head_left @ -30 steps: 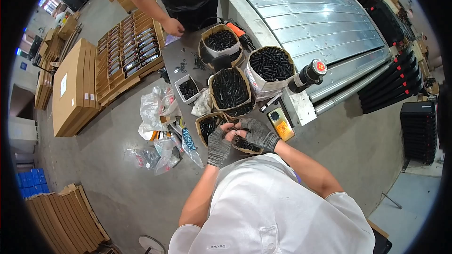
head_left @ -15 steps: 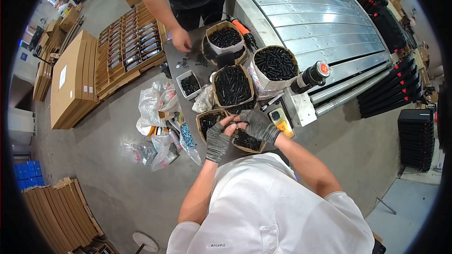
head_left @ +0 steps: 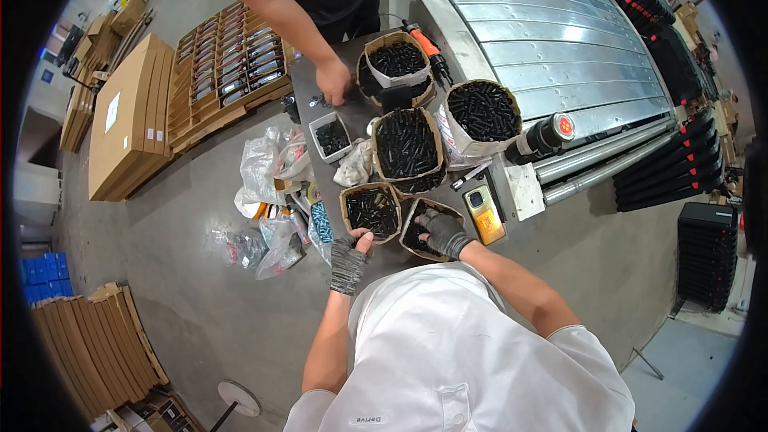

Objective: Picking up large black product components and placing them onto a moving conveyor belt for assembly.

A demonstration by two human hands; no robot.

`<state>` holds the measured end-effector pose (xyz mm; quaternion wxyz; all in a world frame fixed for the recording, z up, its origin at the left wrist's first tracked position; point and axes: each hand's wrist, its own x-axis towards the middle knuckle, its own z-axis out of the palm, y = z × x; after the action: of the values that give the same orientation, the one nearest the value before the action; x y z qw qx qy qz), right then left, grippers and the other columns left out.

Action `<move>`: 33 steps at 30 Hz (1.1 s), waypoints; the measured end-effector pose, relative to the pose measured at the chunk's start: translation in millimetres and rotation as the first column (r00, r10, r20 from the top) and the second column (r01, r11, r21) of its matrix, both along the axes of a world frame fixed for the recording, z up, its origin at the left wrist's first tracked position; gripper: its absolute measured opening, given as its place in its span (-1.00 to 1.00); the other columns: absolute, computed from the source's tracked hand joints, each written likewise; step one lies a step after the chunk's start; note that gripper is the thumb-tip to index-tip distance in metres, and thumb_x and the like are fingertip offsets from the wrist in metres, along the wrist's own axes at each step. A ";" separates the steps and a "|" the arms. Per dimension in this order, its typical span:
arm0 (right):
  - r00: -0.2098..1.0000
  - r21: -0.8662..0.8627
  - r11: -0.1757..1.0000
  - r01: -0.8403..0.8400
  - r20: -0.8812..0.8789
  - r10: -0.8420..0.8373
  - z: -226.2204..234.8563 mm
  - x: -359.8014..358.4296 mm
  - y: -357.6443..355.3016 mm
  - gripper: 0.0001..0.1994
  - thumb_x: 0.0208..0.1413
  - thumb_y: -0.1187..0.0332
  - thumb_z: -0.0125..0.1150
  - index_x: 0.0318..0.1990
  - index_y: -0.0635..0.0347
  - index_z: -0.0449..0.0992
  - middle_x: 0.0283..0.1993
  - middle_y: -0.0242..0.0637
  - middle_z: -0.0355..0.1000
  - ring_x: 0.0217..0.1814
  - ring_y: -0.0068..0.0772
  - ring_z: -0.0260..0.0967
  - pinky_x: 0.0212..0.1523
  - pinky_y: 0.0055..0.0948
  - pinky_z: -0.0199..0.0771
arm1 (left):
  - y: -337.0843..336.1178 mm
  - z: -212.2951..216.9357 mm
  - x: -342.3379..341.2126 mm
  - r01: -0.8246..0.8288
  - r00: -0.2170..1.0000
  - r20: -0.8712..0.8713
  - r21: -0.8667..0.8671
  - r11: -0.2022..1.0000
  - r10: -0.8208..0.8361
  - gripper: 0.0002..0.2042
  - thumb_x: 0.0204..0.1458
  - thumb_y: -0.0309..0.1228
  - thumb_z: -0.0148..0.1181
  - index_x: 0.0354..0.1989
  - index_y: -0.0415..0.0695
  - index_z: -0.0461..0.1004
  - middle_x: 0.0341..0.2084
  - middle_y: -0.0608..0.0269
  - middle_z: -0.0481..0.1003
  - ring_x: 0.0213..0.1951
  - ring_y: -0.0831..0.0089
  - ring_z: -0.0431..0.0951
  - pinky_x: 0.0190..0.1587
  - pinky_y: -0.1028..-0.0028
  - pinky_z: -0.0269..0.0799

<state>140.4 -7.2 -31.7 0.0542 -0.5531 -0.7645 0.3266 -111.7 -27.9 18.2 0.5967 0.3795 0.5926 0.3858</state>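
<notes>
Five open paper bags of small black parts stand on the dark surface point(head_left: 308, 104), plus one small white tray point(head_left: 331, 136) of the same parts. Two bags sit nearest the person: the left bag point(head_left: 371, 211) and the right bag point(head_left: 424, 228).

The right hand point(head_left: 442, 232), in a dark knit glove, is sunk into the right bag, fingers curled down among the black parts; whether they grip any I cannot tell. The left hand point(head_left: 349, 260), gloved the same, sits at about 7 o'clock of the left bag, touching its near rim, fingers bent together, thumb on the bag's edge.

An orange handheld device point(head_left: 486, 214) lies at 3 o'clock of the right bag. A second person's bare hand point(head_left: 333, 82) rests on the surface at 12 o'clock. Several clear plastic bags point(head_left: 272, 192) lie at 9 o'clock.
</notes>
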 end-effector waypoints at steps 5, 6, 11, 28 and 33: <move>0.991 0.043 0.991 -0.125 0.059 0.122 -26.0 -22.2 -11.2 -0.53 -0.02 0.20 0.21 0.06 0.18 0.38 0.11 -0.02 0.29 0.01 0.03 0.36 0.00 -0.13 0.39 | -19.4 -4.7 -5.1 -0.097 0.993 0.053 -0.107 0.989 0.103 -0.75 0.09 -0.31 0.21 -0.22 -0.26 0.50 -0.57 0.30 0.48 -0.58 0.59 0.43 -0.54 0.58 0.34; 0.990 -0.005 0.994 -0.106 0.087 0.106 -28.6 -23.3 -10.8 -0.53 -0.01 0.20 0.20 0.06 0.19 0.37 0.12 -0.01 0.28 0.00 0.03 0.37 -0.01 -0.12 0.40 | -21.6 -5.6 -4.3 -0.112 0.993 0.032 -0.146 0.983 0.117 -0.75 0.09 -0.31 0.21 -0.22 -0.26 0.50 -0.56 0.29 0.49 -0.58 0.59 0.44 -0.53 0.58 0.34; 0.996 0.114 0.989 -0.094 0.021 0.092 -42.1 -18.8 -8.1 -0.71 -0.02 0.32 0.17 -0.12 0.22 0.46 -0.16 -0.04 0.41 -0.11 0.01 0.41 -0.12 -0.12 0.42 | -22.8 -12.9 4.1 -0.043 0.999 0.014 -0.154 0.987 0.046 -0.74 0.09 -0.30 0.19 -0.21 -0.29 0.49 -0.54 0.27 0.50 -0.54 0.56 0.45 -0.51 0.56 0.38; 0.385 -0.738 0.654 0.165 -0.563 -0.731 33.1 22.5 -23.4 -0.77 0.17 0.28 0.15 -0.15 0.27 0.47 -0.22 -0.30 0.49 -0.25 -0.51 0.43 -0.16 -0.53 0.47 | 6.1 -8.0 40.9 0.208 0.953 0.256 -0.173 0.963 -0.160 -0.75 0.12 -0.28 0.17 -0.18 -0.23 0.45 -0.48 0.28 0.51 -0.48 0.56 0.46 -0.42 0.57 0.40; 0.244 -0.822 0.566 0.060 -0.538 -0.807 50.6 20.2 -28.9 -0.81 0.22 0.25 0.09 -0.19 0.18 0.43 -0.26 -0.33 0.46 -0.24 -0.55 0.38 -0.24 -0.56 0.43 | 12.4 -0.3 51.2 0.197 0.940 0.311 -0.158 0.968 -0.141 -0.74 0.11 -0.30 0.18 -0.17 -0.24 0.43 -0.50 0.28 0.49 -0.55 0.57 0.46 -0.52 0.58 0.38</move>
<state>160.5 -36.1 18.9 0.3518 -0.4705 -0.2272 0.7767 -60.5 -15.5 17.9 0.7428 0.3092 0.4949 0.3282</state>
